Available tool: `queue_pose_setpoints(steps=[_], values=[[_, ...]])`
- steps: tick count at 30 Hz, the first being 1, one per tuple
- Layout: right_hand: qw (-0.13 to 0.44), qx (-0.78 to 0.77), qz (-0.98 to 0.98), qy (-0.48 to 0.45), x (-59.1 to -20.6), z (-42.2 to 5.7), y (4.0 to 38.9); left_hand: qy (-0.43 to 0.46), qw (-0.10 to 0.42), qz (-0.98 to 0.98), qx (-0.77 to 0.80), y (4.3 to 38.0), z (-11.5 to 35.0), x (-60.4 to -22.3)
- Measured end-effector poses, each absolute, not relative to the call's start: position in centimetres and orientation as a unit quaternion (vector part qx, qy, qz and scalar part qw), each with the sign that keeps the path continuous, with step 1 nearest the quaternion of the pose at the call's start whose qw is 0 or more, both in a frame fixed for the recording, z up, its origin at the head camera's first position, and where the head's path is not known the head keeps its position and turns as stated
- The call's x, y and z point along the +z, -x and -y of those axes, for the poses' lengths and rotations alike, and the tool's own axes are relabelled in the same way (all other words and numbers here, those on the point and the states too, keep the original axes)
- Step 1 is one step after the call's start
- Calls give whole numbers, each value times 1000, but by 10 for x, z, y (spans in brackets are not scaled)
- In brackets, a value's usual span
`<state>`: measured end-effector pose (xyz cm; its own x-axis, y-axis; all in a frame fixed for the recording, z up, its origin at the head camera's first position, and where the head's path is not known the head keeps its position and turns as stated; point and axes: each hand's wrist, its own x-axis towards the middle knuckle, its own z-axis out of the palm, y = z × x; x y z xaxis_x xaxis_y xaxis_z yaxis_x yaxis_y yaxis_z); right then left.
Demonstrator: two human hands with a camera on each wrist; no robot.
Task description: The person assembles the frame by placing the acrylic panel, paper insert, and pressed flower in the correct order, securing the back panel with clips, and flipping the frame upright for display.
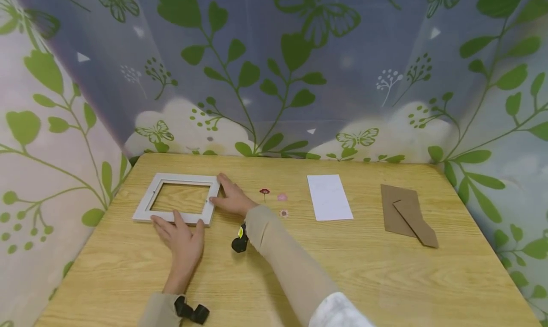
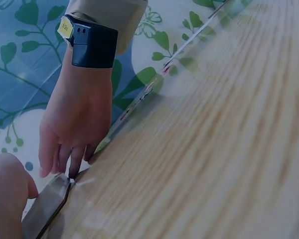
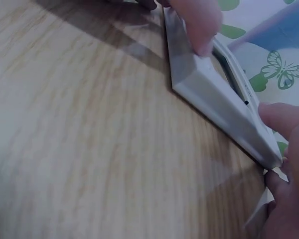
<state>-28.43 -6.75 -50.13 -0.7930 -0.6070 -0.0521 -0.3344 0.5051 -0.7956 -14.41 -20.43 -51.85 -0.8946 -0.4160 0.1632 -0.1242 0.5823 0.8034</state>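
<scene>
A white picture frame (image 1: 145,198) lies at the table's left, with bare wood showing through its opening. My left hand (image 1: 184,241) holds the near rail, a finger reaching over its top. At the right rail my right hand (image 1: 235,198) grips the frame, thumb on the upper face and fingers at the outer edge and corner. The right wrist view shows that thumb (image 3: 276,117) and the frame's thick side (image 3: 214,107) close up. In the left wrist view the right hand (image 2: 77,119) meets the frame's end (image 2: 47,199); the frame's underside is hidden.
Several small dried flowers, one a red bloom on a stem (image 1: 264,192), lie right of the frame. Farther right are a white sheet (image 1: 329,197) and a brown backing board (image 1: 394,217) with a stand leg (image 1: 421,229). A patterned curtain (image 1: 265,80) borders the table (image 1: 364,274).
</scene>
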Motion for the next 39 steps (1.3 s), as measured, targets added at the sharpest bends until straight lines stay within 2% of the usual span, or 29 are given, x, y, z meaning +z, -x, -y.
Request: queue_pose_setpoints(steps=[7,16,26,39], values=[[160,-376,-873,268,-497,67,277,-161,132,904,-374,144,200,-519],[174,-371,-864,292,-489,60,273,-152,124,913,-358,135,196,-517],[172,-287,-883,328,-466,55,273,-138,88,924,-346,119,198,-515],[186,-253,-889,333,-456,48,261,-101,56,930,-348,93,199,-511]])
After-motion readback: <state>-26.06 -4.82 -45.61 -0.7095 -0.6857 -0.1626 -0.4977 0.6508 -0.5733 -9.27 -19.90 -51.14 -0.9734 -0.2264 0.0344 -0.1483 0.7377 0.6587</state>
